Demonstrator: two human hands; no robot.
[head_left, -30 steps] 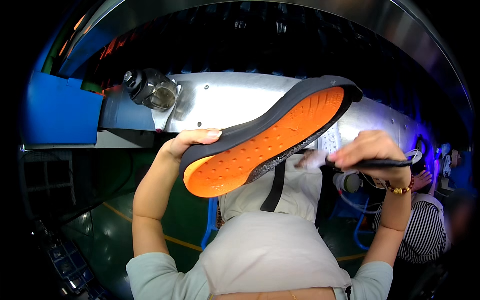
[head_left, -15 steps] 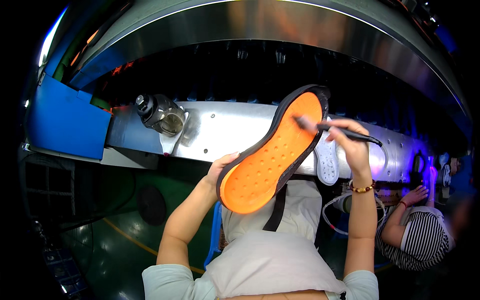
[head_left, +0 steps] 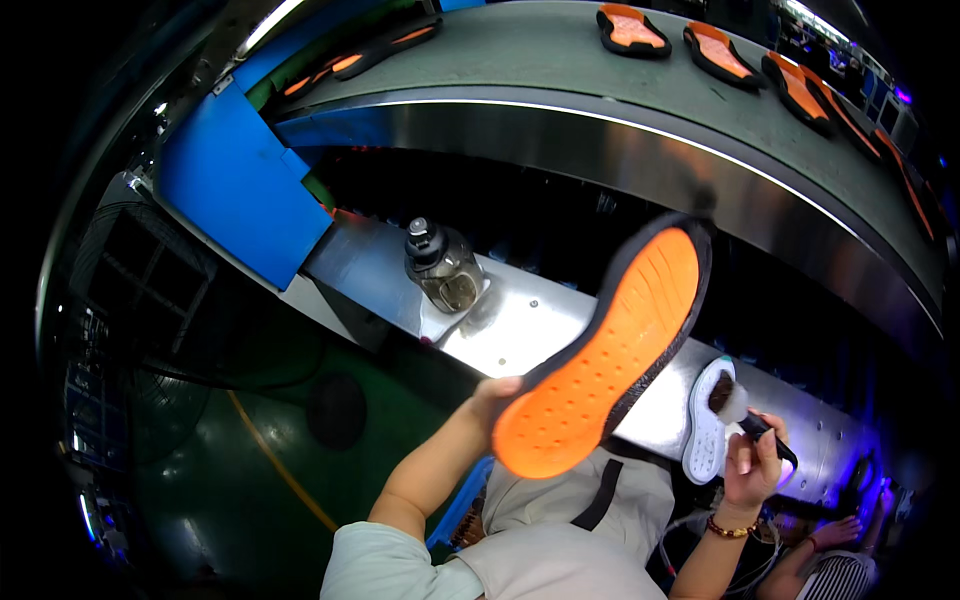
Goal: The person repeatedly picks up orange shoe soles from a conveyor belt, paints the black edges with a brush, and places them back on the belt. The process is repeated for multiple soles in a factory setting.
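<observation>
My left hand [head_left: 488, 398] grips the heel-side edge of a large shoe sole [head_left: 600, 365], orange inside with a black rim, held up at a slant above the metal ledge. Most of the fingers are hidden behind it. My right hand [head_left: 752, 468] is closed around a black-handled brush [head_left: 768, 436] with a pale neck and dark bristles; a thin cord or tube bends away from the handle's end. The bristles are over the upper part of a white sole-shaped piece [head_left: 706, 442] lying on the ledge; whether they touch it I cannot tell.
A clear bottle with a dark lid [head_left: 447, 278] stands on a white cloth on the metal ledge [head_left: 560, 318]. Beyond runs a grey conveyor belt [head_left: 520, 50] with several orange-and-black soles. A blue housing [head_left: 235, 185] is at left. Another person's hand [head_left: 836, 533] is at lower right.
My right hand has taken the brush off the orange sole and down right to the white piece. The orange sole remains in my left hand. The view has shifted, bringing the conveyor into sight.
</observation>
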